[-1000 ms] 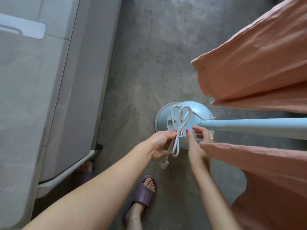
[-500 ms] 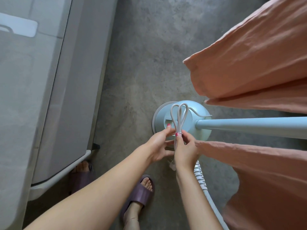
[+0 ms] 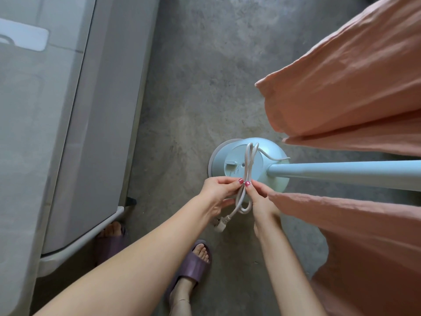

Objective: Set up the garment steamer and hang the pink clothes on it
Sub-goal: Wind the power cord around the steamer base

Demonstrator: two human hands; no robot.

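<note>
Step in hand looks like freeing the power cord: left hand (image 3: pixel 217 192) and right hand (image 3: pixel 259 197) both pinch the tie at the middle of the bundled cord (image 3: pixel 247 179), held over the steamer base (image 3: pixel 248 165). Pink clothes (image 3: pixel 346 92) hang at 2 o'clock. Next: undo tie, uncoil, take plug (image 3: pixel 220 226) to an outlet.

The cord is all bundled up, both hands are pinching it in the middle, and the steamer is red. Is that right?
Not quite. The steamer is pale blue, not red; the head view shows it. The rest holds: the cord is bundled, and the left hand and right hand pinch its middle.
</note>
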